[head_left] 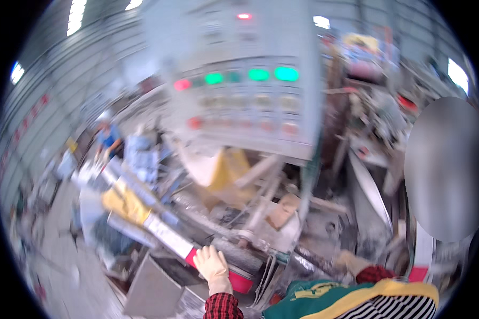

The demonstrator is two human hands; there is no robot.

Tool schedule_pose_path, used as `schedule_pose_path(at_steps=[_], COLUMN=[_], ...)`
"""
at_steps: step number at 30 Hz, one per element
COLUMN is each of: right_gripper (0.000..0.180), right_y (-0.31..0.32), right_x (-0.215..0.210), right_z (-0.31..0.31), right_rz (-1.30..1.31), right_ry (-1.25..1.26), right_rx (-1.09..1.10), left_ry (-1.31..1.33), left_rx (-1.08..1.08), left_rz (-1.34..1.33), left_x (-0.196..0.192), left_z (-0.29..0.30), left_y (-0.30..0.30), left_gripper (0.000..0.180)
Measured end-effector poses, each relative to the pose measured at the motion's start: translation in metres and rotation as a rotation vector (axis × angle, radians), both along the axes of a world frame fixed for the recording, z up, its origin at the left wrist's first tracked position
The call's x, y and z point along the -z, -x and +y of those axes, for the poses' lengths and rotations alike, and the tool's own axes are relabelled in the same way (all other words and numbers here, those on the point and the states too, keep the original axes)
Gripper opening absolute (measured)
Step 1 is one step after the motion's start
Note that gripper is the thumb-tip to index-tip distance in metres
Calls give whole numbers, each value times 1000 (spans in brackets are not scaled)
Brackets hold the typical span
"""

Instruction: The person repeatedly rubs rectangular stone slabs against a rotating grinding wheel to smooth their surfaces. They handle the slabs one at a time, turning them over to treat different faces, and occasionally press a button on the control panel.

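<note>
A worker's gloved left hand (213, 267) lies spread, palm down, on a red-and-white machine rail (178, 242) beneath a blurred control panel (245, 90); the right hand cannot be made out.

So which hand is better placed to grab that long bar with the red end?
Probably the left hand: it already rests on the long bar by its red end. The right hand is off to the side near blurry machine parts, away from the bar.
</note>
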State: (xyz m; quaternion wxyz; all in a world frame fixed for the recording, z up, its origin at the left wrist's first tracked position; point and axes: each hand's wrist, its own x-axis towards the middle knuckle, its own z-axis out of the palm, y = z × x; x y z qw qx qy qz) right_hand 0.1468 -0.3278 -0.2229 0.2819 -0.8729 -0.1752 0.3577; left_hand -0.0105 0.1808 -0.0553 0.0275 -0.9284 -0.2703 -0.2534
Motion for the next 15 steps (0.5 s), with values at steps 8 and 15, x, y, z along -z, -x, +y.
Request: schedule_pose_path(at_steps=[8, 15], right_gripper=[49, 59], right_y=[-17, -41], right_x=[41, 44], right_z=[-41, 15], right_rz=[777, 452], right_ry=[-264, -276], right_rx=[472, 485], left_ry=[-5, 50], left_rx=[-26, 2], left_rz=[-141, -203], left_x=[-2, 0], left_z=[0, -7], left_y=[11, 1], left_gripper=[21, 19])
